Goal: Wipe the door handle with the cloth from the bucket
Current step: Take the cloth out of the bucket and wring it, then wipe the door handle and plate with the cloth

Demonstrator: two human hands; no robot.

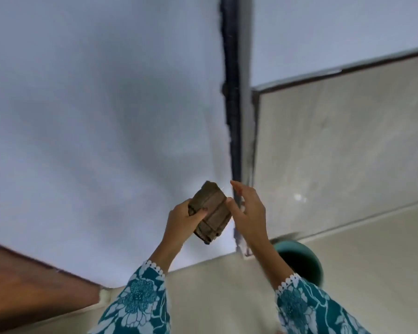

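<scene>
A folded brown cloth (211,212) is held up in front of a pale blue-grey wall, gripped by my left hand (182,220) with the thumb across its face. My right hand (247,208) is just to the right of the cloth, fingers apart, its thumb tip touching the cloth's right edge. A teal bucket (307,257) stands on the floor at the lower right, partly hidden behind my right forearm. No door handle is in view.
A dark vertical strip (232,104) runs down the wall corner beside a tiled wall (336,153) on the right. A brown wooden door edge (27,283) lies at the lower left. Beige floor tiles (227,297) spread below.
</scene>
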